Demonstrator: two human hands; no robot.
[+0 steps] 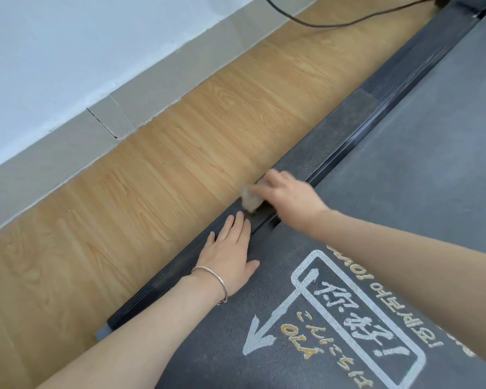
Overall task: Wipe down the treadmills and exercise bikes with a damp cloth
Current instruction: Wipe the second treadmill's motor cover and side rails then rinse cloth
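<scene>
A dark treadmill fills the right side, with a grey running belt (pixel 421 153) and a black ribbed side rail (pixel 345 127) along its left edge. My right hand (pixel 286 196) grips a small brownish-grey cloth (pixel 250 199) and holds it on the side rail; the cloth and fingers are blurred. Just below it, my left hand (pixel 230 254) lies flat with straight fingers, the fingers on the rail and the palm on the belt. A thin silver bangle (pixel 216 279) circles the left wrist. White and yellow lettering (pixel 348 313) is printed on the belt near me.
Wood-pattern floor (pixel 157 175) runs left of the treadmill up to a grey skirting (pixel 101 119) and a white wall (pixel 54 46). A black cable (pixel 314 22) crosses the floor at the top. The rail's near end cap (pixel 104 331) is at lower left.
</scene>
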